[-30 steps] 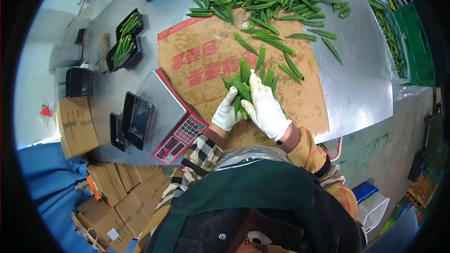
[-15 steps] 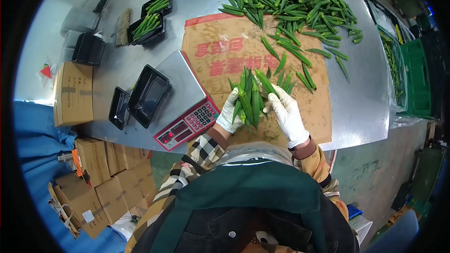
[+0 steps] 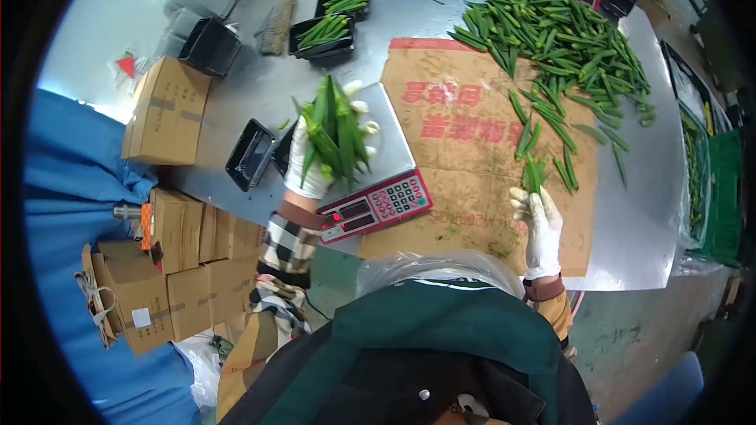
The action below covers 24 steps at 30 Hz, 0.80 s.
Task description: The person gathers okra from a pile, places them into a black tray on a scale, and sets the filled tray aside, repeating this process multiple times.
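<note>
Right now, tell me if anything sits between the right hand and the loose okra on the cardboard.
Nothing visible does. The right hand rests on the cardboard with its fingertips at the nearest okra pods. The left hand holds its own bunch off to the side, above the scale.

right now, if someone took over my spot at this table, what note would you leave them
Left hand is shut on a bunch of okra, held above the scale, beside an empty black tray.
Right hand lies open on the cardboard sheet, fingertips at a few loose pods.
Done: two filled trays at the far edge.
Left: the big okra heap lies loose on the table; the bunch is in no tray yet.
</note>
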Available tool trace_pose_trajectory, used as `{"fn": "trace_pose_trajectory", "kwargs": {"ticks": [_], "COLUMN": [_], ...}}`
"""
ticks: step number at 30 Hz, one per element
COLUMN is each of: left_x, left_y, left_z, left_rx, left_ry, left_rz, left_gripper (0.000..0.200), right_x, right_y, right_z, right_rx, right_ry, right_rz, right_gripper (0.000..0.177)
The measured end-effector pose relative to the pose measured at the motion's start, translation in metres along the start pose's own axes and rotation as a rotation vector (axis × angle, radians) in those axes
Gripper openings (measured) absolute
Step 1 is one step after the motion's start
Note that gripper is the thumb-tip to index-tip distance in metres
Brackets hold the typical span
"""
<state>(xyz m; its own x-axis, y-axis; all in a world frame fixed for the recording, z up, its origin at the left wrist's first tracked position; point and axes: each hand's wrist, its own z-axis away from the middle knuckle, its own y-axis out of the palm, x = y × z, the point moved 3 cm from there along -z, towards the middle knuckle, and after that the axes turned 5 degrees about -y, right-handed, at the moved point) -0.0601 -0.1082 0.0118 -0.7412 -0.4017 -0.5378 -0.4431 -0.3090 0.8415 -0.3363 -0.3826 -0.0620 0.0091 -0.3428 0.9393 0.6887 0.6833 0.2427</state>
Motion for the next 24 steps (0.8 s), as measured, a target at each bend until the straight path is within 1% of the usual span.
{"fn": "trace_pose_trajectory", "kwargs": {"ticks": [1,3,4,5,7,8,9,11,13,15,17,19,21,22,24], "left_x": [-0.022,-0.056,-0.066,-0.076,-0.075,-0.072,-0.065,-0.047,-0.02,0.032,0.077,0.098,0.124,0.133,0.141], "left_y": [-0.004,-0.018,-0.023,-0.036,-0.042,-0.071,-0.076,-0.035,0.012,0.026,0.056,0.073,0.066,0.057,0.045], "left_z": [0.01,0.031,0.039,0.042,0.038,0.044,0.044,0.04,0.033,0.03,0.029,0.021,0.021,0.024,0.033], "left_rx": [-0.058,-0.231,-0.336,-0.445,-0.52,-0.651,-0.66,-0.719,-0.665,-0.468,-0.307,-0.123,-0.038,-0.011,-0.018], "left_ry": [0.012,0.035,0.01,-0.059,-0.23,-0.154,-0.091,0.072,0.073,0.119,0.261,0.413,0.374,0.351,0.266], "left_rz": [-0.076,-0.412,-0.493,-0.699,-1.227,-1.76,-1.893,-1.778,-1.718,-1.663,-1.587,-2.009,-2.101,-1.981,-1.958], "left_gripper": [0.093,0.088,0.082,0.081,0.086,0.088,0.089,0.082,0.07,0.061,0.06,0.063,0.067,0.062,0.054], "right_x": [-0.004,-0.009,-0.011,-0.012,-0.014,-0.014,-0.016,-0.017,-0.017,-0.021,-0.018,-0.024,-0.025,-0.023,-0.021], "right_y": [0.0,0.001,0.001,0.005,0.012,0.016,0.02,0.028,0.037,0.048,0.063,0.072,0.076,0.076,0.075], "right_z": [0.001,0.002,0.001,0.001,0.0,0.0,0.0,0.002,0.007,0.01,0.017,0.023,0.028,0.028,0.029], "right_rx": [0.001,-0.006,-0.005,0.002,0.02,0.03,0.041,0.073,0.122,0.218,0.338,0.456,0.504,0.509,0.517], "right_ry": [0.0,-0.002,0.001,-0.004,-0.014,-0.011,-0.008,-0.009,-0.007,0.024,0.07,0.065,0.158,0.174,0.209], "right_rz": [0.005,0.02,0.032,0.034,0.043,0.049,0.055,0.061,0.068,0.069,0.174,0.247,0.185,0.187,0.192], "right_gripper": [0.037,0.037,0.036,0.036,0.036,0.035,0.035,0.034,0.034,0.034,0.034,0.03,0.029,0.029,0.029]}}
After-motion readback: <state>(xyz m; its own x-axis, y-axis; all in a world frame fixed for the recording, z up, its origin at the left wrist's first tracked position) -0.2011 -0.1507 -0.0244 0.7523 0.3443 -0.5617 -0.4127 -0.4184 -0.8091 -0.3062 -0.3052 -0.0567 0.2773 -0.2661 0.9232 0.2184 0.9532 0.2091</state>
